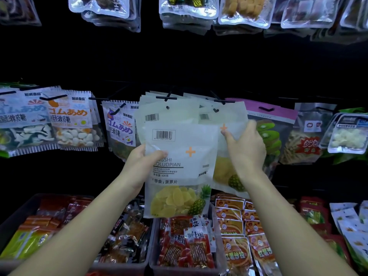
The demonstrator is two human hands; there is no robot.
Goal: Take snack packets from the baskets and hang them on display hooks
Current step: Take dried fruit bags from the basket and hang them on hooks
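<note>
My left hand (143,162) grips the left edge of a white pineapple-slice packet (180,172), held upright in front of the display. Behind it, more of the same white packets (159,112) hang from a black hook (166,97). My right hand (246,145) holds the right side of another white pineapple packet (229,114) that hangs on the neighbouring hook (219,100), thumb on its front. Below, grey baskets (153,261) hold red and orange snack packets (186,244).
Gummy candy packets (69,118) hang on hooks at the left. A kiwi packet (268,134) with a purple top and other bags (304,142) hang at the right. Clear pouches (189,10) hang on the row above. More filled baskets (29,232) line the bottom.
</note>
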